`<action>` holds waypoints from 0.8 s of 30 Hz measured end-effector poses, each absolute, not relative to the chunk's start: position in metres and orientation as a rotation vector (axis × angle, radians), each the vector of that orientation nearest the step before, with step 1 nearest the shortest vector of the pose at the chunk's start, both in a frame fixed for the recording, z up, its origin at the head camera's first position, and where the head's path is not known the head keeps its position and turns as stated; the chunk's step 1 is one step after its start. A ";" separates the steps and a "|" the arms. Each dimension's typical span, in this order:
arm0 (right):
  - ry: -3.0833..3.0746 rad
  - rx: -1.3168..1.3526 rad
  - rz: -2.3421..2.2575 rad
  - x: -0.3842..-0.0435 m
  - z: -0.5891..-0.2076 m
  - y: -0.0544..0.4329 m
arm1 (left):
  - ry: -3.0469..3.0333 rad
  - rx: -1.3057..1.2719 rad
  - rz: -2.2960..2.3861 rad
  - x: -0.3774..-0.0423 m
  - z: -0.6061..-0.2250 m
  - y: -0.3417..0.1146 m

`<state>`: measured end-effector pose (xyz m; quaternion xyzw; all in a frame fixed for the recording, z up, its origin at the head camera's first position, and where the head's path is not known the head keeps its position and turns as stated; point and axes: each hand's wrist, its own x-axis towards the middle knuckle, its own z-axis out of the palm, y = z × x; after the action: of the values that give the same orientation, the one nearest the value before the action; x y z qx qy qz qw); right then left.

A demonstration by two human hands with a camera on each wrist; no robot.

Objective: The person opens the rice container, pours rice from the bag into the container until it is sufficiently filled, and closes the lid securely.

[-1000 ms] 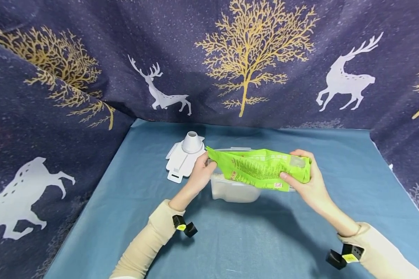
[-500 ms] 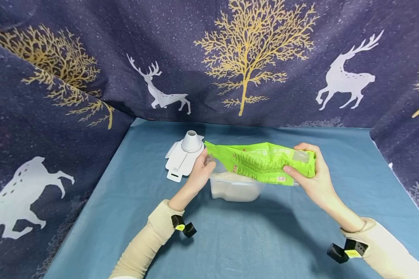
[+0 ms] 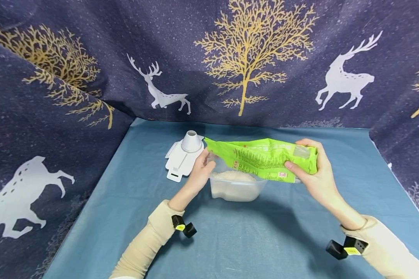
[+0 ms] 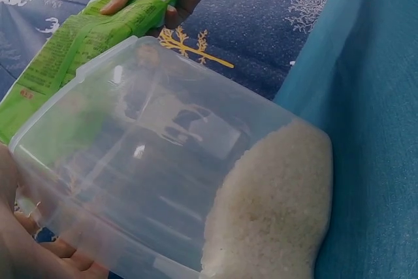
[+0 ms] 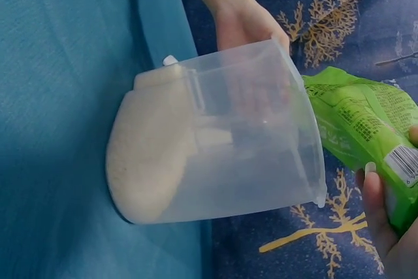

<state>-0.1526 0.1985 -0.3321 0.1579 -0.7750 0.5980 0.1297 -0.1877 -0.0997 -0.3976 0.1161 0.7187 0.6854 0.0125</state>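
Observation:
My right hand (image 3: 317,170) grips the closed end of a green rice bag (image 3: 262,157), thumb on the near face. The bag lies nearly level, its narrow left end over the rim of a clear plastic container (image 3: 237,192). Inside the upright container, a sloping heap of white rice (image 5: 147,155) fills the lower part. My left hand (image 3: 199,170) holds the container's left side near the rim, and its fingers show through the wall in the right wrist view. No falling grains show.
A white lid (image 3: 179,164) with a cone-shaped spout (image 3: 192,142) lies on the blue cloth (image 3: 230,240), left of the container. Behind the table hangs a dark curtain (image 3: 283,108) with deer and trees.
The green bag has risen and shifted slightly right with the right hand, so more of the rice in the container shows. The left hand and the container have stayed in place.

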 end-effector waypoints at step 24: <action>-2.329 0.494 1.496 -0.156 -0.323 0.195 | 2.219 0.413 2.179 -0.189 -0.399 -0.098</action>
<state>-0.1560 0.1950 -0.3228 0.1732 -0.8170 0.5250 0.1642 -0.1888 -0.0985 -0.3987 0.1317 0.7073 0.6945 0.0019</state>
